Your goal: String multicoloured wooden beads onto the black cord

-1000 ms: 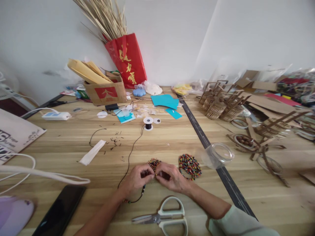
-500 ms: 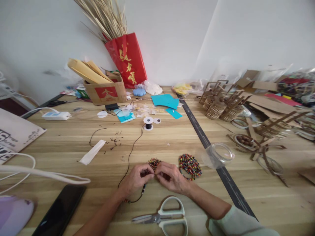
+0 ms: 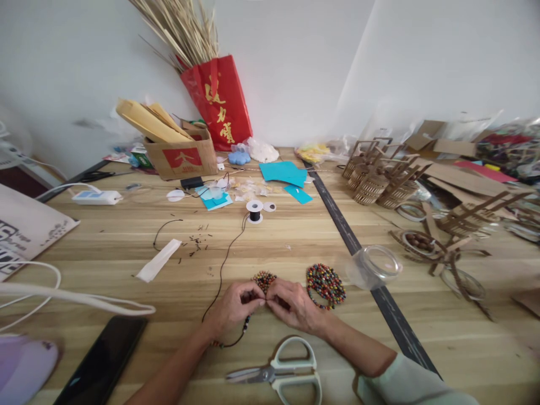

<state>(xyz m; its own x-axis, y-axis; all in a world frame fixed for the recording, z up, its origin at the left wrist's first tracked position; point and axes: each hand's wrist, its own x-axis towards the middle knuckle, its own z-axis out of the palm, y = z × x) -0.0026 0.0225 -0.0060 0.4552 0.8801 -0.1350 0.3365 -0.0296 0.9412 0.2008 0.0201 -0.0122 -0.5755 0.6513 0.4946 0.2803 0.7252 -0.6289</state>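
My left hand (image 3: 236, 304) is closed in a pinch on a thin black cord (image 3: 221, 275). From its fingers the cord hangs with a few dark beads (image 3: 246, 323) on it, loops under the wrist and runs back to a white spool (image 3: 254, 215). Fingertip to fingertip with it, my right hand (image 3: 293, 304) also pinches; whatever lies between its fingers is too small to make out. Just beyond both hands sits a heap of loose coloured beads (image 3: 264, 279), partly hidden. A coiled string of multicoloured beads (image 3: 325, 287) lies right of my right hand.
Scissors (image 3: 266, 373) lie close below my hands, with a phone (image 3: 101, 360) at left. A clear plastic jar (image 3: 373, 267) stands right, before small woven baskets (image 3: 371, 183). A paper strip (image 3: 159, 261) and black cord scraps (image 3: 196, 243) lie left of the spool.
Both hands stay pinched together in almost the same spot; only a very slight shift of the fingers shows.
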